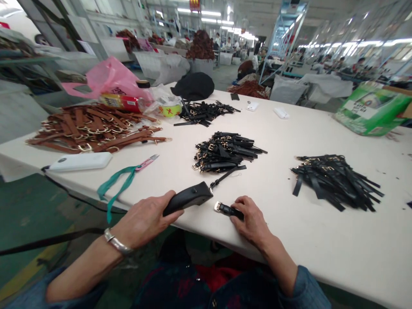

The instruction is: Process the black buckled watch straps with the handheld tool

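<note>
My left hand (pixel 151 216) is closed around a black hand-held tool (pixel 189 198) with a small button on top; its front end points right, and its exact kind is unclear. In my right hand (pixel 252 219), thumb and fingers pinch a short black leather strap (pixel 229 210), its gold-coloured buckle facing the tool without touching it. Just beyond the tool's front lies a single thin black strap (pixel 225 177). Behind it is a pile of black buckle straps (pixel 222 151), and a second pile of black straps (pixel 334 178) lies to the right.
On the left lie brown straps with metal rings (pixel 86 126), a white power bank-like block (pixel 82 161) and pink scissors (pixel 147 163) with teal cloth on the handles. Farther back are more black straps (pixel 202 110), a black cap (pixel 194 86), a pink bag (pixel 111 77) and a green package (pixel 370 109).
</note>
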Available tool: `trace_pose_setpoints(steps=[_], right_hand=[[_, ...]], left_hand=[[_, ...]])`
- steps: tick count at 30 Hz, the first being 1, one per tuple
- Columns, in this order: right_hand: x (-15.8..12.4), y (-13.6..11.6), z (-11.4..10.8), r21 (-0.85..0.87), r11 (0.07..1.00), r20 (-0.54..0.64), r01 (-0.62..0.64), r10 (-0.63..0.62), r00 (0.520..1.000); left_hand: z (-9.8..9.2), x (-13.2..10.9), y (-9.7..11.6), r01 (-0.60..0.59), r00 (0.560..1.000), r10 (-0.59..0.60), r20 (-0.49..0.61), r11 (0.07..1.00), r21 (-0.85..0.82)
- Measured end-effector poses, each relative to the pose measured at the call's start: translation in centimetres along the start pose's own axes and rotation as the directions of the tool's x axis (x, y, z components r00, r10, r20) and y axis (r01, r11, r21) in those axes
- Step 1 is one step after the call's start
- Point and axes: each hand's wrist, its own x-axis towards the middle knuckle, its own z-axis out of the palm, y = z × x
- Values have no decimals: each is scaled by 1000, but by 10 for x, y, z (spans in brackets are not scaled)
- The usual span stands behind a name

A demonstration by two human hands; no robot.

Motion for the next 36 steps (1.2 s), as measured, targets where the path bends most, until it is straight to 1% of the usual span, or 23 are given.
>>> trace_pose_setpoints(steps=[4,6,9,12,16,22,25,28,32,36], right_hand=[[-7,0,7,44,999,-57,-5,7,998],[-6,1,11,68,998,-64,-10,15,998],[-5,3,14,108,994,-64,-2,9,998],[-4,4,11,158,987,-65,25,-15,998],[-3,4,4,212,977,-24,35,-31,999],[-3,6,3,218,975,-14,36,-34,999],[-3,9,6,218,974,-30,57,-51,998],[-4,12,9,211,976,-55,52,-41,998],[-9,12,10,167,986,-90,20,-5,996],[-17,10,7,94,995,-107,-29,39,994]], left_hand=[[-7,-11,10,-128,982,141,123,986,-103],[-9,-12,18,-185,970,197,142,978,-96],[-13,-8,30,-252,955,253,156,967,-27],[-18,1,39,-281,945,264,191,957,65],[-24,12,48,-306,937,276,216,944,123],[-25,16,52,-300,941,273,199,946,119],[-22,19,56,-299,946,279,166,947,115],[-21,23,60,-295,947,277,161,949,107],[-22,22,54,-284,946,261,192,954,101],[-22,13,46,-272,948,244,202,955,122]])
